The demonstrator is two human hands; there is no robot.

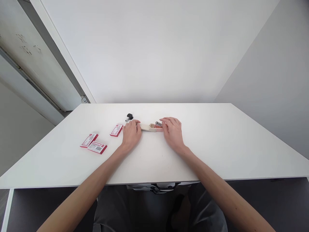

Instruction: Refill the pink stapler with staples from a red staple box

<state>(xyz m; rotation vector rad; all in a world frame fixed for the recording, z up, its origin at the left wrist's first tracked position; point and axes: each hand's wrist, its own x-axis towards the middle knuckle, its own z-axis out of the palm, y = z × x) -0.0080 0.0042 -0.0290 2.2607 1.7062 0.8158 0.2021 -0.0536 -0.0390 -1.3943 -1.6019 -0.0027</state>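
Observation:
A cream and reddish stapler (151, 127) lies opened out flat on the white table (217, 141), between my two hands. My left hand (131, 132) grips its left end with curled fingers. My right hand (172, 130) closes over its right end, where the metal staple channel shows. Just left of my left hand lies a small red and white staple box (116, 130). A small black and silver object (129, 117) sits behind the left hand.
Two more red and white staple boxes (93, 144) lie side by side at the table's left. A plain white wall stands behind the table and a grey wall runs along the right.

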